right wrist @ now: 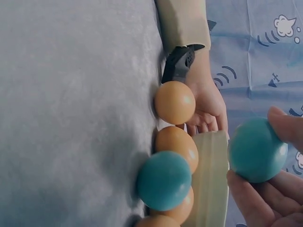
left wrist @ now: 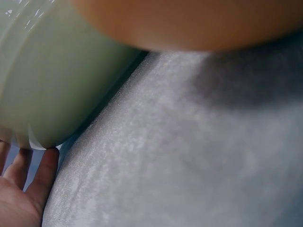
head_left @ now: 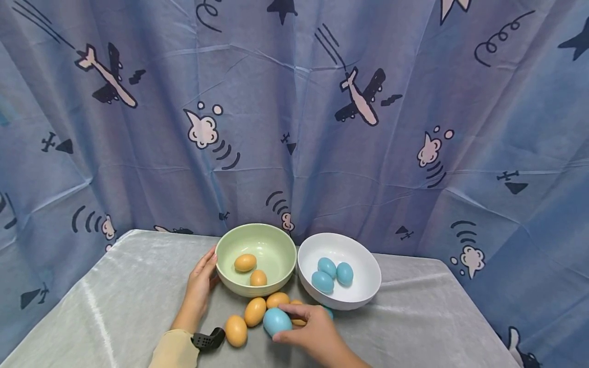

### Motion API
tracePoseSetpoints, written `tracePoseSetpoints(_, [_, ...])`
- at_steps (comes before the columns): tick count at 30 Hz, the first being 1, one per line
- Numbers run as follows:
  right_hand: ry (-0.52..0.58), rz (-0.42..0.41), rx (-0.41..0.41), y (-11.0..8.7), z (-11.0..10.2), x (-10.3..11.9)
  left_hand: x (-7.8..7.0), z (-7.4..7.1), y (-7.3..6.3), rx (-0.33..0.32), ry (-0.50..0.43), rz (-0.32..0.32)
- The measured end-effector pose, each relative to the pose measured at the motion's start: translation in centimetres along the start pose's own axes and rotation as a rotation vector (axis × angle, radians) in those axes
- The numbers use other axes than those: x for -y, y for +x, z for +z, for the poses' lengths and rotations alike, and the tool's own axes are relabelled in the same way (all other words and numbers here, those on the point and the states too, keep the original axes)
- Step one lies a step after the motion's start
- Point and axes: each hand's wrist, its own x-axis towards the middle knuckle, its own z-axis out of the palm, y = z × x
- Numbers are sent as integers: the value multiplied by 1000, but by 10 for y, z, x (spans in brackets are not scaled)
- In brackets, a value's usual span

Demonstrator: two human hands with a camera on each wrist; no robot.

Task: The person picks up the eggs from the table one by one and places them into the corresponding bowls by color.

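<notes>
My right hand (head_left: 313,329) pinches a blue egg (head_left: 277,322) between thumb and fingers, held over the table in front of the bowls. The right wrist view shows this blue egg (right wrist: 258,150) at the fingertips. My left hand (head_left: 201,283) rests its fingers against the outer left side of a green bowl (head_left: 280,283). Two orange eggs (head_left: 245,262) lie inside that bowl. A white bowl (head_left: 363,289) to its right contains three blue eggs (head_left: 345,274). Several orange eggs (head_left: 236,330) line the table before the green bowl. Another blue egg (right wrist: 164,180) sits beside them, mostly hidden behind my right hand in the head view.
A grey cloth covers the table (head_left: 414,327). Behind its far edge hangs a blue curtain (head_left: 294,128) printed with planes and stars. A black band (head_left: 209,340) is on my left wrist, close to the nearest orange egg. The two bowls stand side by side.
</notes>
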Motion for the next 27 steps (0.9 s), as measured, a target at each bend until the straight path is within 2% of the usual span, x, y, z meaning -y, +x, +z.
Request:
tracePoseSetpoints(12, [-43,-22,-49,-3,-10,8,-1,1,0,-4,0,-5])
tracePoseSetpoints(19, [7,-26,-104,-4,-19,15,0,0,0,2,3,1])
tracePoseSetpoints(27, [-68,-21,-186,-5,-31,23,0,0,1,-1,5,-6])
